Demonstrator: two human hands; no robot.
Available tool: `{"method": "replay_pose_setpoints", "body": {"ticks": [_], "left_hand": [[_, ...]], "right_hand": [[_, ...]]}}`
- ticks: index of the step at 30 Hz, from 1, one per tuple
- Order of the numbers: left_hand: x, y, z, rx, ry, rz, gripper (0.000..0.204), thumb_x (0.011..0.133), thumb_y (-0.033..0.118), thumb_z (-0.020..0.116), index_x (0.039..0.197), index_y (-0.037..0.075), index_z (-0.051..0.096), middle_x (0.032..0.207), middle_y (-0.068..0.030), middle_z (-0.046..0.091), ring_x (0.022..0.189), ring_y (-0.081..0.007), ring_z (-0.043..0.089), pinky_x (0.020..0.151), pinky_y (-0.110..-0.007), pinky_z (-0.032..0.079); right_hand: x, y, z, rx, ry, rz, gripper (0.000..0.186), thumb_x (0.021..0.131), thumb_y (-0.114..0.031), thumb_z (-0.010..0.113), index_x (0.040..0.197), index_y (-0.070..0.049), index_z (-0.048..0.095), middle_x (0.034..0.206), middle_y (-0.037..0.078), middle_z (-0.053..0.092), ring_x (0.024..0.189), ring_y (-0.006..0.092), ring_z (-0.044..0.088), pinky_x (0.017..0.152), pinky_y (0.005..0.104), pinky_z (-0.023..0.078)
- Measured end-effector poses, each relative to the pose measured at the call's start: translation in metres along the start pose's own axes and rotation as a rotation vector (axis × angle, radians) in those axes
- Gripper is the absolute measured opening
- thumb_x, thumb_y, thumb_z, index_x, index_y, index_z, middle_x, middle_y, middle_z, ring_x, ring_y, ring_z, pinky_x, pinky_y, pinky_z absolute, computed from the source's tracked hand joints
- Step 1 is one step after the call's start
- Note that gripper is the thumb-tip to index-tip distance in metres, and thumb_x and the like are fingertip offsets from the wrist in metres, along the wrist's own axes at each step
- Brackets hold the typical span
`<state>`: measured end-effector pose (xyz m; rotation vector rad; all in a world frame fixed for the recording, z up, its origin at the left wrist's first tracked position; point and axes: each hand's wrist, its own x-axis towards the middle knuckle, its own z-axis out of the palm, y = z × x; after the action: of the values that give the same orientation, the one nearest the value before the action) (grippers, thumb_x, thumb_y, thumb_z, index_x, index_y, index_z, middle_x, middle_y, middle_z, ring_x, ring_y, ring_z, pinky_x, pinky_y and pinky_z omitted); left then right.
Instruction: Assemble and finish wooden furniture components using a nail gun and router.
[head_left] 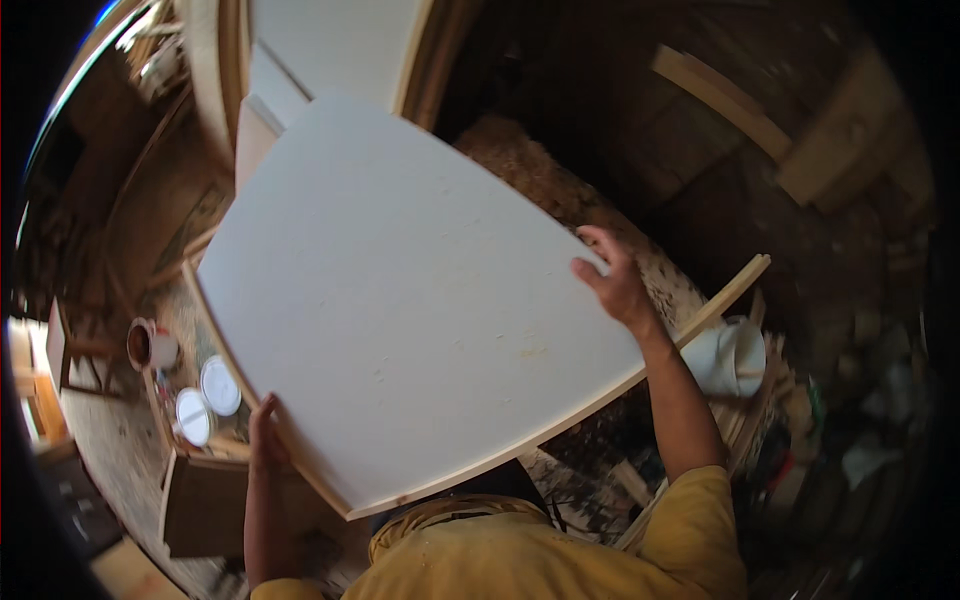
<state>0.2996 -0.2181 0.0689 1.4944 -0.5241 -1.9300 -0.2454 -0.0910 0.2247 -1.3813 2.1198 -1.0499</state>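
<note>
A large white panel [420, 310] is held in front of my body, with pale wooden strips [520, 440] along its near and left edges, one jutting out past the right corner. My left hand [268, 430] grips the left edge near the bottom corner, its fingers partly hidden by the panel. My right hand [610, 280] holds the right edge, thumb on the white face and fingers curled over the rim. Small specks and a faint yellowish mark show on the panel's surface.
Paint cans [220, 385] and a reddish pot [150, 345] stand at left beside a wooden chair [90, 355]. A white bucket [725, 355] sits at right. Pale boards [330, 40] rise behind the panel. Timber offcuts [720, 100] and wood shavings [510, 150] lie in the dim area beyond.
</note>
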Motion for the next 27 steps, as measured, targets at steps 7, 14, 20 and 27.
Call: {"method": "replay_pose_setpoints", "body": {"ticks": [7, 14, 20, 27], "left_hand": [[0.012, 0.083, -0.042, 0.165, -0.262, -0.024, 0.026, 0.088, 0.033, 0.057, 0.101, 0.010, 0.058, 0.096, -0.0052, 0.062, 0.091, -0.0205, 0.060, 0.080, -0.034, 0.051], [0.052, 0.104, -0.038, 0.330, -0.443, 0.035, 0.033, 0.089, 0.034, 0.055, 0.108, 0.007, 0.057, 0.099, -0.0076, 0.062, 0.091, -0.0197, 0.061, 0.080, -0.034, 0.050], [0.049, 0.113, 0.057, 0.517, -0.706, -0.103, 0.024, 0.086, 0.034, 0.060, 0.080, 0.011, 0.057, 0.070, -0.0003, 0.054, 0.059, -0.0120, 0.053, 0.050, -0.026, 0.041], [-0.025, 0.097, 0.187, 0.927, -0.862, 0.273, 0.029, 0.088, 0.032, 0.059, 0.071, 0.008, 0.054, 0.059, -0.0002, 0.051, 0.050, -0.0119, 0.051, 0.047, -0.030, 0.043]], "right_hand": [[-0.124, -0.085, 0.025, 0.115, 0.050, 0.134, 0.064, 0.083, -0.035, 0.067, 0.131, -0.002, 0.042, 0.128, 0.023, 0.051, 0.120, 0.0347, 0.048, 0.099, 0.0416, 0.040], [-0.240, -0.119, 0.031, 0.154, 0.331, 0.274, 0.068, 0.080, -0.030, 0.069, 0.133, 0.001, 0.039, 0.127, 0.022, 0.051, 0.121, 0.0351, 0.046, 0.101, 0.0437, 0.037], [-0.321, -0.103, 0.014, 0.366, 0.508, 0.383, 0.069, 0.081, -0.029, 0.068, 0.136, 0.000, 0.036, 0.121, 0.019, 0.054, 0.110, 0.0254, 0.053, 0.094, 0.0364, 0.040], [-0.413, -0.106, -0.013, 0.516, 0.731, 0.371, 0.072, 0.082, -0.031, 0.064, 0.136, 0.004, 0.032, 0.119, 0.016, 0.056, 0.109, 0.0208, 0.052, 0.095, 0.0342, 0.038]]}}
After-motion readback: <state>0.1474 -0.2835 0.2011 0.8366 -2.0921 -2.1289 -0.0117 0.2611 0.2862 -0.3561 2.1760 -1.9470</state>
